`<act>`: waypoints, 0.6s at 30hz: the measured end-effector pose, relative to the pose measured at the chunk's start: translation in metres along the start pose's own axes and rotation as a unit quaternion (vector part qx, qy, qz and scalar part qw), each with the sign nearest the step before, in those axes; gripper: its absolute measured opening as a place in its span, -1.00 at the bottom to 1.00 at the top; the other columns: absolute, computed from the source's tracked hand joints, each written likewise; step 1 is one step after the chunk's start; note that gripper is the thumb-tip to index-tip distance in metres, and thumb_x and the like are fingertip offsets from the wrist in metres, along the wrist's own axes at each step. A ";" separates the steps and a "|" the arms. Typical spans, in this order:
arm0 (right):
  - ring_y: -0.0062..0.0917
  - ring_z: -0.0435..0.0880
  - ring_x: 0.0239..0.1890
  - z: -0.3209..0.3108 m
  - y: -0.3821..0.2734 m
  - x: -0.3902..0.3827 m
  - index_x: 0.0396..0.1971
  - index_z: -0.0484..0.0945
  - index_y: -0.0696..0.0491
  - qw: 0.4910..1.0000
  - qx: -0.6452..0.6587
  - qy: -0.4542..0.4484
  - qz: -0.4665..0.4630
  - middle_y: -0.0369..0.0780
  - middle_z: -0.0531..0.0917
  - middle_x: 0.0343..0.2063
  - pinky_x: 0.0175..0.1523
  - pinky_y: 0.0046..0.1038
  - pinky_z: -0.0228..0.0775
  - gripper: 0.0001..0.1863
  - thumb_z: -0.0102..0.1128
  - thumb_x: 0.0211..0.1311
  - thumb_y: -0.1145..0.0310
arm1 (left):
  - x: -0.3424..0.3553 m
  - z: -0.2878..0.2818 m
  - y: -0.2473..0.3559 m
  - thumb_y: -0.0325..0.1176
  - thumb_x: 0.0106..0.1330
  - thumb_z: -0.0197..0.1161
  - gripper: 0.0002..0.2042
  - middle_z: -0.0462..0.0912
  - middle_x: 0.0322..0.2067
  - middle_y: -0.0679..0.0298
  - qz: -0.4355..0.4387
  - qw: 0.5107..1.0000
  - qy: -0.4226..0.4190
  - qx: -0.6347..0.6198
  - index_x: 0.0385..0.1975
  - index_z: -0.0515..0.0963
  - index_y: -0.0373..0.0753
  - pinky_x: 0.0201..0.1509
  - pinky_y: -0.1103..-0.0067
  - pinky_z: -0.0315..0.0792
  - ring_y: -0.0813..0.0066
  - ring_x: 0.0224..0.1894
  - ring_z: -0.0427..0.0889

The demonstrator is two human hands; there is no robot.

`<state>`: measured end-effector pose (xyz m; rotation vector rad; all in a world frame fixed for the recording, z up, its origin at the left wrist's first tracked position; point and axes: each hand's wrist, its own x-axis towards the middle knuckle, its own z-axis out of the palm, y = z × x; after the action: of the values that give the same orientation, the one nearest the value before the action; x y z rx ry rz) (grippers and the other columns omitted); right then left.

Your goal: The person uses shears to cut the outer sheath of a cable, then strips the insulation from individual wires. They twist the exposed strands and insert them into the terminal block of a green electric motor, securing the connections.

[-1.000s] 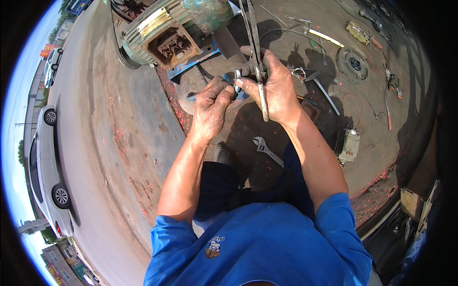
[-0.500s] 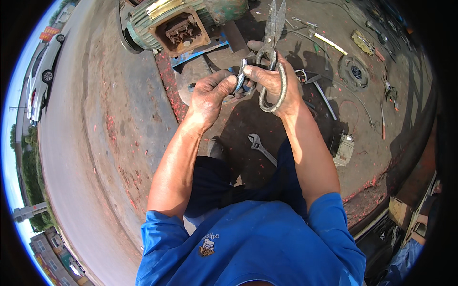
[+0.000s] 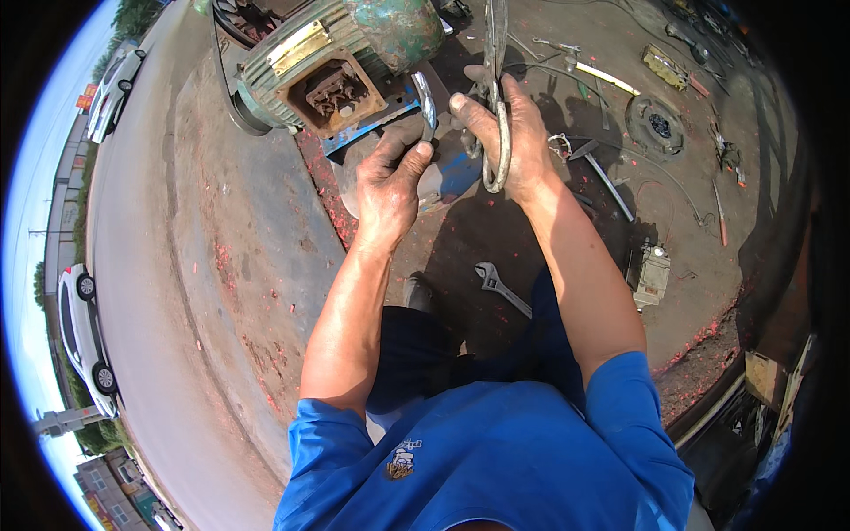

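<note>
My left hand is closed, pinching a short, shiny silver-blue strip upright between thumb and fingers. Just to its right, my right hand grips large worn metal shears, blades pointing up and looped handles down; whether anything else sits in its fingers I cannot make out. The two hands are apart. Beyond my left hand lies a weathered green electric motor with its rusty terminal box open, beside a blue-edged metal plate.
An adjustable wrench lies by my feet. To the right are a hammer, a round flanged part, a metal unit and scattered tools and cables. A road with white cars runs along the left.
My hands have separated: the strip in my left hand now stands higher and apart from my right thumb, and the shears have turned more edge-on in my right hand.
</note>
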<state>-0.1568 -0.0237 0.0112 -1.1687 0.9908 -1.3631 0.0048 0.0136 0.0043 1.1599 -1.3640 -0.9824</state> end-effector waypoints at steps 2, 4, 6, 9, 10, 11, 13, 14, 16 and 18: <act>-0.38 0.65 -0.29 0.018 -0.007 -0.024 0.11 0.41 0.16 0.985 -0.166 0.046 0.022 -0.15 0.64 -0.36 -0.14 -0.34 0.51 -0.46 0.35 0.12 0.40 | 0.007 -0.007 -0.002 -0.42 0.34 0.29 -0.73 0.65 -0.26 0.25 -0.042 0.989 0.062 -0.124 -0.03 0.59 -0.40 -0.09 0.62 0.44 0.56 -0.21 0.56; -0.15 0.64 -0.14 0.020 0.029 -0.035 0.14 0.41 0.12 0.959 -0.264 0.057 -0.089 -0.03 0.63 -0.22 -0.02 -0.19 0.48 -0.41 0.33 0.02 0.49 | 0.016 0.001 -0.004 -0.44 0.34 0.28 -0.72 0.66 -0.23 0.24 -0.046 0.975 0.066 -0.207 -0.02 0.57 -0.43 -0.08 0.64 0.43 0.57 -0.22 0.56; -0.05 0.57 -0.09 0.025 0.042 -0.040 0.16 0.40 0.09 0.926 -0.333 0.050 -0.173 -0.01 0.55 -0.15 0.00 -0.13 0.45 -0.32 0.34 -0.09 0.53 | 0.017 0.005 -0.002 -0.46 0.34 0.26 -0.73 0.67 -0.20 0.23 -0.055 0.972 0.063 -0.219 -0.01 0.56 -0.45 -0.04 0.63 0.43 0.55 -0.18 0.57; -0.03 0.51 -0.07 0.038 0.042 -0.041 0.19 0.39 0.06 0.913 -0.363 0.048 -0.181 0.01 0.50 -0.16 0.02 -0.11 0.40 -0.27 0.34 -0.14 0.52 | 0.015 0.003 0.001 -0.48 0.36 0.24 -0.73 0.66 -0.16 0.21 -0.053 0.960 0.067 -0.265 0.00 0.54 -0.46 0.01 0.60 0.45 0.51 -0.14 0.59; -0.03 0.50 -0.07 0.040 0.044 -0.039 0.20 0.39 0.06 0.908 -0.368 0.055 -0.193 0.01 0.50 -0.16 0.02 -0.12 0.39 -0.26 0.32 -0.14 0.53 | 0.014 0.001 0.001 -0.49 0.36 0.23 -0.73 0.66 -0.15 0.21 -0.049 0.955 0.068 -0.285 0.00 0.54 -0.46 0.03 0.58 0.45 0.50 -0.12 0.59; -0.03 0.49 -0.08 0.043 0.045 -0.037 0.21 0.38 0.07 0.903 -0.373 0.061 -0.206 0.01 0.49 -0.16 0.03 -0.13 0.38 -0.25 0.30 -0.15 0.54 | 0.015 -0.002 0.000 -0.48 0.36 0.23 -0.72 0.65 -0.12 0.19 -0.050 0.952 0.062 -0.295 0.01 0.53 -0.45 0.08 0.54 0.47 0.45 -0.09 0.60; -0.02 0.46 -0.06 0.045 0.043 -0.036 0.22 0.38 0.06 0.895 -0.391 0.060 -0.207 0.01 0.47 -0.14 0.04 -0.11 0.35 -0.23 0.32 -0.16 0.51 | 0.014 -0.005 0.000 -0.46 0.37 0.23 -0.70 0.63 -0.11 0.16 -0.054 0.952 0.068 -0.293 0.04 0.51 -0.46 0.01 0.52 0.46 0.42 -0.13 0.58; -0.02 0.45 -0.05 0.046 0.042 -0.036 0.22 0.37 0.06 0.891 -0.399 0.059 -0.208 0.02 0.46 -0.13 0.05 -0.11 0.33 -0.23 0.33 -0.17 0.50 | 0.014 -0.006 0.000 -0.45 0.37 0.23 -0.69 0.62 -0.11 0.14 -0.056 0.952 0.071 -0.291 0.05 0.50 -0.47 -0.02 0.51 0.46 0.41 -0.15 0.57; 0.00 0.43 -0.03 0.047 0.045 -0.035 0.20 0.40 0.04 0.899 -0.388 0.046 -0.195 0.05 0.43 -0.12 0.06 -0.07 0.30 -0.24 0.35 -0.17 0.45 | 0.013 -0.007 0.001 -0.45 0.38 0.21 -0.71 0.62 -0.13 0.17 -0.059 0.953 0.077 -0.285 0.03 0.51 -0.46 -0.04 0.52 0.47 0.41 -0.15 0.57; -0.01 0.43 -0.03 0.048 0.044 -0.034 0.18 0.43 0.01 0.902 -0.381 0.046 -0.199 0.07 0.43 -0.17 0.05 -0.06 0.31 -0.27 0.37 -0.15 0.41 | 0.015 -0.010 0.001 -0.44 0.39 0.21 -0.71 0.62 -0.12 0.17 -0.061 0.955 0.081 -0.280 0.03 0.51 -0.46 -0.04 0.52 0.47 0.42 -0.14 0.57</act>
<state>-0.1015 0.0061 -0.0269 -1.9911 1.4825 -1.3824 0.0149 -0.0001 0.0093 0.8703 -0.8100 -1.2316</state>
